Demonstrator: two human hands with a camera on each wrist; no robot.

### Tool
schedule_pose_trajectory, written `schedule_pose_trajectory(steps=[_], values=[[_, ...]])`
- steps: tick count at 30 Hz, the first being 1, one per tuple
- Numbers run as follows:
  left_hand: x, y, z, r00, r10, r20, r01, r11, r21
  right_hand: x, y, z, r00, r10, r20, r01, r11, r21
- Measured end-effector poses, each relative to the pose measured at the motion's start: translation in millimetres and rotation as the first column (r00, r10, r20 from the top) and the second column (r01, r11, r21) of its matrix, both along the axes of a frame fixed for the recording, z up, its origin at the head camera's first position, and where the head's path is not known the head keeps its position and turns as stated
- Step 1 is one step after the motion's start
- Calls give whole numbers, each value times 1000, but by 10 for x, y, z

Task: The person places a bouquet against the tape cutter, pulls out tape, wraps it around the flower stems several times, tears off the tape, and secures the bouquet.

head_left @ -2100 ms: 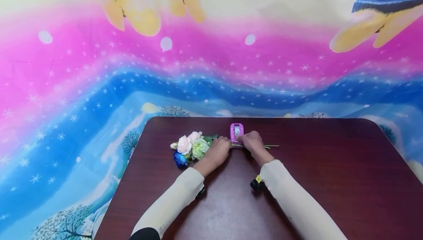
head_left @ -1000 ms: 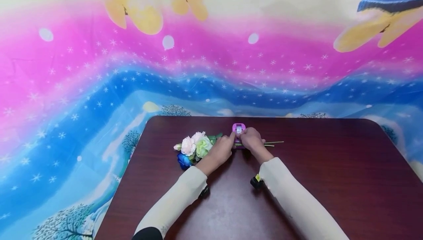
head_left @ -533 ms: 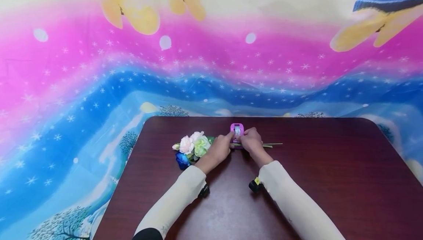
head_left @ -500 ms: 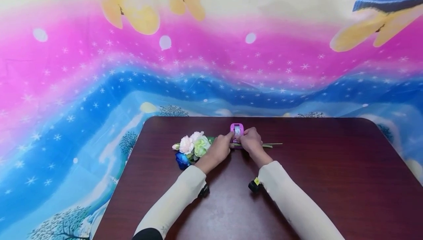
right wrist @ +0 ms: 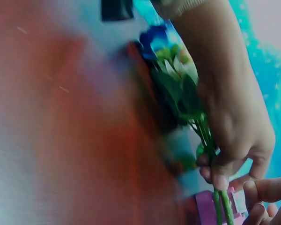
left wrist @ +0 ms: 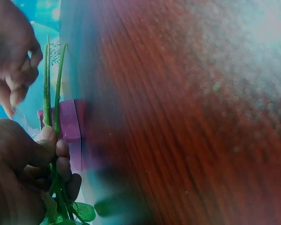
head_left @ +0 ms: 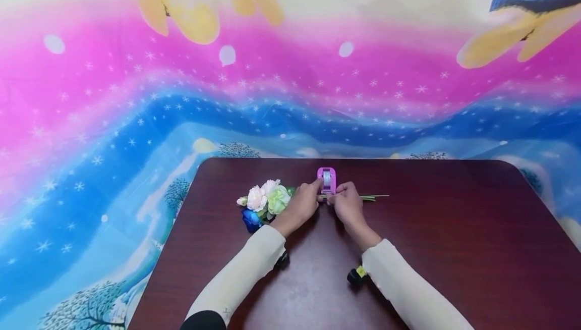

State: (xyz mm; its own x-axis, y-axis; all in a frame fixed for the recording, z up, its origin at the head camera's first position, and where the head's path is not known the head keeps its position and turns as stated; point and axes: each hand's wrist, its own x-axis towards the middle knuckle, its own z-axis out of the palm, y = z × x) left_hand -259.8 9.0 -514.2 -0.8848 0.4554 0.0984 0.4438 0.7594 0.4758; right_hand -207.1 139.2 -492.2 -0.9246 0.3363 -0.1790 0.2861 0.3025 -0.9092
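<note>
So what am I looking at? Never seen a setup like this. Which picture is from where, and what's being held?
No machine, just two bare hands: the left grip and the right grip. The wide picture is taken from the head, looking forward and down. The two close ones are taken from the left and right wrists, each looking at that hand's work.

On the brown table stands a pink tape dispenser. To its left in the wide picture are pink, green and blue flowers. The left grip holds their green stems. The right grip is right beside it, near the dispenser; whether it pinches anything is too small to tell.
</note>
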Motion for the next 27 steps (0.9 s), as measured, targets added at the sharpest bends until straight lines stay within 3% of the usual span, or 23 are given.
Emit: schedule_pose_trajectory(steps=[6,11,21,27], values=[[3,-33,17,1000,-3,-9,3,1000,-4,313,2,50,1000,22,14,-21,994,-110],[-11,-41,34,1000,-10,-9,10,1000,0,477,-15,107,1000,13,2,-12,988,-157],[2,-55,0,996,-57,-73,51,996,-78,542,-13,100,1000,0,9,1,980,-199],[88,-49,14,996,-83,-34,80,994,-77,568,-9,115,1000,5,9,-3,978,-208]])
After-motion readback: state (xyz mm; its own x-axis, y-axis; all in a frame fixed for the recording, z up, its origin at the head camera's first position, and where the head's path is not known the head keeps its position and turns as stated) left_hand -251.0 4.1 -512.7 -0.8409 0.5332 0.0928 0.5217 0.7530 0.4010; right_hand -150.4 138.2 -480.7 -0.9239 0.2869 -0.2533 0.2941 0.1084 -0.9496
